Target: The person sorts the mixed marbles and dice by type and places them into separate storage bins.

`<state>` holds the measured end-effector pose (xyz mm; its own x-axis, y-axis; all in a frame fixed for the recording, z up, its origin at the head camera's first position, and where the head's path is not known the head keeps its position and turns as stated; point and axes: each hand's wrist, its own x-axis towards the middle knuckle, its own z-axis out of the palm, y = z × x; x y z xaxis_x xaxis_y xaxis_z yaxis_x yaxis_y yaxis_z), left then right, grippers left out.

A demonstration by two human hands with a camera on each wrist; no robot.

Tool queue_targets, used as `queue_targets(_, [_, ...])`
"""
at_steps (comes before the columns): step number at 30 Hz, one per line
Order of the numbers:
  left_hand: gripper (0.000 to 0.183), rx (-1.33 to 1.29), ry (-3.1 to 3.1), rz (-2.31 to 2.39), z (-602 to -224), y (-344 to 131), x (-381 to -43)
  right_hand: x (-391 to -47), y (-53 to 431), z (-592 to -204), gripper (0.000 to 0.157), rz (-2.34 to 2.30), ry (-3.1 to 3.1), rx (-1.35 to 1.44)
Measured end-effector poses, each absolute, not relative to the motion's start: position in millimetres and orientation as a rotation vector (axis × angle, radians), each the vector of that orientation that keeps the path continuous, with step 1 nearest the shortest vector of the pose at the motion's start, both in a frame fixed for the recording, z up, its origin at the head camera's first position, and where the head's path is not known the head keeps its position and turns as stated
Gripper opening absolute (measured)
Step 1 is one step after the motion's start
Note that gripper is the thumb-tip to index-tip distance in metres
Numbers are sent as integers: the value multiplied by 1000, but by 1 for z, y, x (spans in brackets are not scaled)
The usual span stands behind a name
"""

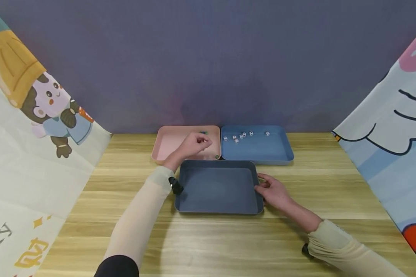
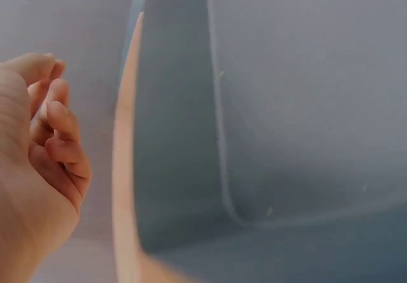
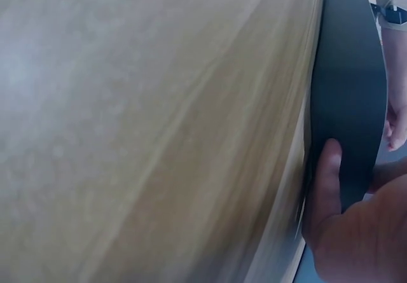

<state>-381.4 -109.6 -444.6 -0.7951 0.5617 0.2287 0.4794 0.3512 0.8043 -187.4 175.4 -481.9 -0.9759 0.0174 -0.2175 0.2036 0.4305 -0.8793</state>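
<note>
My left hand (image 1: pixel 194 144) hangs over the pink tray (image 1: pixel 166 140), its fingers loosely curled. In the left wrist view no object shows between the fingers (image 2: pixel 60 137). A few small green and blue pieces lie in the pink tray, one green piece (image 1: pixel 216 156) at its near right corner. My right hand (image 1: pixel 273 192) grips the right wall of the dark grey tray (image 1: pixel 218 186). The right wrist view shows a finger (image 3: pixel 329 168) along the outside of that wall. Nothing lies in the dark tray.
Behind the dark tray, a blue tray (image 1: pixel 263 152) with several white dice (image 1: pixel 244 134) stands beside the pink one. A grey-blue wall (image 1: pixel 208 57) rises just behind both. Printed cloths (image 1: pixel 27 169) flank the wooden table (image 1: pixel 315 181).
</note>
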Motion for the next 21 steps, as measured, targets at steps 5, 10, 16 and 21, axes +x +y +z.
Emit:
queue_targets(5, [16, 925, 2656, 1255, -432, -118, -374, -189, 175, -483, 54, -1557, 2523, 200])
queue_targets(10, [17, 833, 2847, 954, -419, -122, -366, -193, 174, -474, 52, -1350, 2790, 57])
queue_targets(16, [23, 757, 2953, 735, -407, -123, -352, -206, 161, -452, 58, -994, 3125, -122])
queue_targets(21, [28, 801, 3072, 539, -400, -124, -341, -218, 149, -437, 68, -745, 3209, -291])
